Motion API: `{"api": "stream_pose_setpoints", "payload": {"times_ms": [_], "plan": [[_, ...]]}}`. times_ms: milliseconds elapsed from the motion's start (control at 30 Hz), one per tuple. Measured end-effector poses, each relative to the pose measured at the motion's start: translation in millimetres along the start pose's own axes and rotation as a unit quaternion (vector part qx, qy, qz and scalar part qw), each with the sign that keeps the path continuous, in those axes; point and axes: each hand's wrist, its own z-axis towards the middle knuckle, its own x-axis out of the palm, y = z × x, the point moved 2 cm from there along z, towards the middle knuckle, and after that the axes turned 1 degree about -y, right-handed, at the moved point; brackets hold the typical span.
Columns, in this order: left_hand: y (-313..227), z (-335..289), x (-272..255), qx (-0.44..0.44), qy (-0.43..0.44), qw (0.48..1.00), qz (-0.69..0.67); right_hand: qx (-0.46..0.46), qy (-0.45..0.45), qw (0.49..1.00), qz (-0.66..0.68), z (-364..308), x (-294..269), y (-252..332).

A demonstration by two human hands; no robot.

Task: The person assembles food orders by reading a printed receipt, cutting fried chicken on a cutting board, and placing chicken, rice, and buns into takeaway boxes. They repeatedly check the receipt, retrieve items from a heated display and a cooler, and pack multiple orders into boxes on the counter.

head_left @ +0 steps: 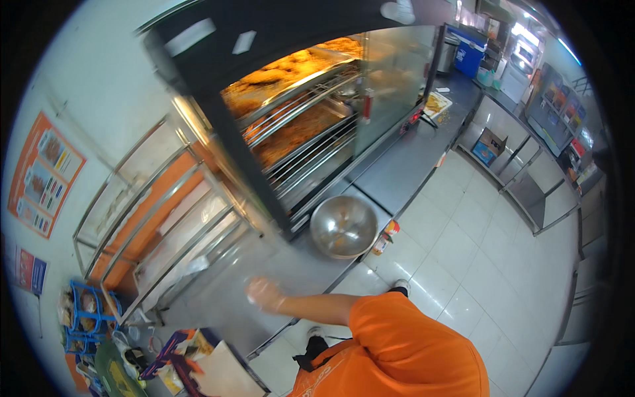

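Observation:
My right hand reaches out over the steel counter, seemingly in a clear plastic glove. Motion smears its fingers, so I cannot tell whether they are closed or hold anything. A large steel mixing bowl with a few brownish smears inside stands on the counter, ahead of the hand and apart from it. Beyond it is a black oven with its lit inside showing. Trays of browned, breaded-looking food sit on its racks. My left hand is out of the picture.
A metal rack stands left of the oven. Boxes and blue baskets crowd the lower left. A red-and-yellow container is beside the bowl. Further along the counter lie a food-covered board and a blue cooler. Shelving lines the right.

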Motion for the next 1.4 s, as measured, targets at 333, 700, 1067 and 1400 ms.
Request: {"api": "stream_pose_setpoints", "payload": {"times_ms": [333,700,1067,1400], "plan": [[136,-55,390,0.249,-0.041,0.967,0.013,-0.309,0.185,0.806,0.471,-280,-291,-277],[220,-22,808,0.094,0.231,0.965,-0.079,-0.218,-0.024,0.894,0.391,-370,-471,-627],[233,39,978,0.004,0.151,0.986,-0.067,0.121,0.007,0.982,-0.143,-128,-569,-1031],[304,-1,1088,0.211,0.044,0.951,-0.221,0.070,-0.092,0.992,-0.058,-103,-529,-1065]]}}
